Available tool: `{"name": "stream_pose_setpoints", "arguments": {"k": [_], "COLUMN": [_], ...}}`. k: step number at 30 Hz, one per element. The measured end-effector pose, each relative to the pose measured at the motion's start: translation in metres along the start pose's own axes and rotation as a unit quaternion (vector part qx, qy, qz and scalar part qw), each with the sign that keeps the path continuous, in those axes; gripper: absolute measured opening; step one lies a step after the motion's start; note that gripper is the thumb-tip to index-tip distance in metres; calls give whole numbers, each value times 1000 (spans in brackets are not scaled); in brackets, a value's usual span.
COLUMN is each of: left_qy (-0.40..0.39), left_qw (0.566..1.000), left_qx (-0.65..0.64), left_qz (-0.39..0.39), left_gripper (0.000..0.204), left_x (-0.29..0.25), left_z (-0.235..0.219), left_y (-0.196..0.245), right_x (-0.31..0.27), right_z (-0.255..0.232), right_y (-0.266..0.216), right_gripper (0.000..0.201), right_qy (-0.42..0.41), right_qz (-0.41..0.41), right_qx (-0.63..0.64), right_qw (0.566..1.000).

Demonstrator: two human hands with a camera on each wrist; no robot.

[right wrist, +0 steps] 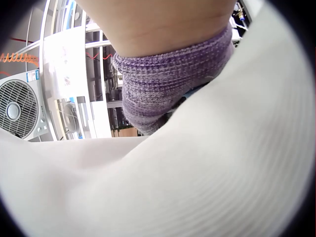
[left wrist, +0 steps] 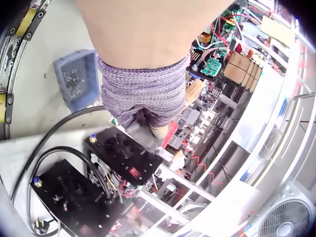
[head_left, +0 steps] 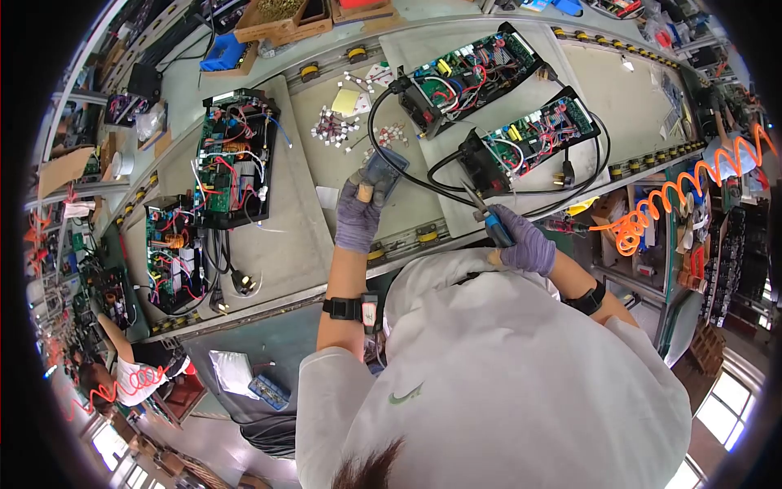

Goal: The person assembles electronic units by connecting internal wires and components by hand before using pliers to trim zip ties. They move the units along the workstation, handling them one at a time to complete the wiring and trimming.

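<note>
My left hand [head_left: 357, 218], in a purple knitted glove, is over the near side of a small blue tray [head_left: 389, 168]. In the left wrist view the tray [left wrist: 94, 94] has small metal pieces in it, and the gloved left hand [left wrist: 143, 101] is beside it with fingers bent close together; whether they pinch something I cannot tell. My right hand [head_left: 528, 242], gloved alike, grips pliers [head_left: 498, 229] by their blue handles close to the chest, jaws toward the workbench. In the right wrist view a white sleeve hides most of the right hand [right wrist: 153, 94].
Two opened black units with circuit boards [head_left: 468, 77] and thick black cables [head_left: 375, 134] lie right of the tray. Two more units [head_left: 236, 159] are at left. White connectors [head_left: 334, 126] and a yellow note [head_left: 345, 102] lie beyond the tray. An orange coiled hose [head_left: 652, 212] hangs at right.
</note>
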State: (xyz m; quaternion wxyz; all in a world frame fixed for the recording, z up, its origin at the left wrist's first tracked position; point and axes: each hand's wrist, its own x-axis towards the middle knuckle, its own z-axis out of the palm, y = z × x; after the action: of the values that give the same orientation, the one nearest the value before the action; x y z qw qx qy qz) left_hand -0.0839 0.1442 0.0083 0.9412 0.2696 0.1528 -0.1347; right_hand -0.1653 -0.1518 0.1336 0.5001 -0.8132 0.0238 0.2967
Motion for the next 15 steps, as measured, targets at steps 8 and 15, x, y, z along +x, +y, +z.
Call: {"name": "stream_pose_setpoints", "arguments": {"k": [8, 15], "left_qy": [-15, -61], "left_qw": [979, 949], "left_qx": [-189, -281], "left_qz": [-73, -131], "left_gripper": [18, 18], "left_x": [-9, -11], "left_z": [0, -2], "left_y": [21, 31], "right_x": [4, 4], "right_z": [12, 21], "right_y": [-14, -6], "right_gripper": [88, 90], "right_qy": [-39, -23], "right_qz": [23, 26], "right_qx": [-56, -84], "right_qw": [997, 996]}}
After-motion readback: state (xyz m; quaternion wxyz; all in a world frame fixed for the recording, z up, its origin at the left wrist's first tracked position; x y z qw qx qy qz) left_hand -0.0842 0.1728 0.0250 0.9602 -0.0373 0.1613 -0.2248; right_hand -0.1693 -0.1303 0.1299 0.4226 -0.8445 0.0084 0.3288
